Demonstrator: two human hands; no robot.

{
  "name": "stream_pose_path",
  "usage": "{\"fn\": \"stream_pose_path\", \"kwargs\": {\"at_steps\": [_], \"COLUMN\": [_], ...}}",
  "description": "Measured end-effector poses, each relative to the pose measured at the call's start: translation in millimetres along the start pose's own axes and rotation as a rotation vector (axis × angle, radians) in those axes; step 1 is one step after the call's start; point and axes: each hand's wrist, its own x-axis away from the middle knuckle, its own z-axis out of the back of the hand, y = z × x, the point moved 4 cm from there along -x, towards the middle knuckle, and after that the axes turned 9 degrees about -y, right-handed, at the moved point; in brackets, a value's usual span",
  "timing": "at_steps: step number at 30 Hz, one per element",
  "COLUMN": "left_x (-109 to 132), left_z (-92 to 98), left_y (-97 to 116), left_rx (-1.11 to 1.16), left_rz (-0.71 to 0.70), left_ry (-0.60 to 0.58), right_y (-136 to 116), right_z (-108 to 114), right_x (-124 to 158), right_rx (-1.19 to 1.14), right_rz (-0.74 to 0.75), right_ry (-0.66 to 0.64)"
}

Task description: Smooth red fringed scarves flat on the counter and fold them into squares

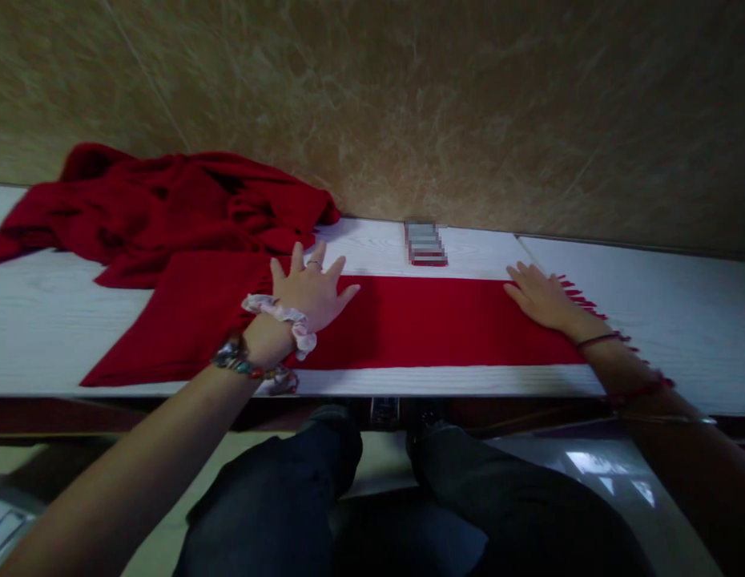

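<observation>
A red fringed scarf [426, 324] lies flat in a long strip on the white table. My left hand [312, 292] is spread open on its left part, palm down, beside a fringe edge that shows just left of the fingers. At the strip's right end, my right hand [541, 296] rests flat with the fingers stretched out, close to the fringe [582, 300]. Neither hand grips anything. To the left, more red cloth [192, 208] lies in a loose, crumpled heap. Whether the heap and the strip are one piece, I cannot tell.
Behind the strip, a small rectangular object [425, 243], blurred out, lies on the white table [678, 320]. A brown marbled wall [372, 112] rises along the table's far edge. My legs [276, 497] are below the near edge.
</observation>
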Motion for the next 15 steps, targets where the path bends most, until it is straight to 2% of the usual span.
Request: {"fn": "stream_pose_path", "kwargs": {"at_steps": [3,5,7,10,15], "left_x": [7.3,8.5,8.1,7.3,9.2], "left_z": [0.7,-9.8,-20.4,-27.1,-24.4], "left_y": [-22.2,-31.2,-35.3,-38.4,-43.0], "left_rx": [0.025,0.062,0.081,0.087,0.029], "left_rz": [0.138,0.190,0.195,0.210,0.216], "left_ry": [0.000,-0.062,-0.100,-0.081,-0.054], "right_y": [-55.9,-96.3,-122.8,-133.7,-124.7], "right_z": [4.9,0.6,-8.2,-20.9,-23.9], "right_x": [-8.4,-10.6,-10.9,-9.9,-7.5], "right_rx": [-0.040,-0.077,-0.069,-0.019,0.025], "right_rz": [0.163,0.364,0.465,0.491,0.483], "right_ry": [0.025,0.024,0.018,0.011,0.030]}}
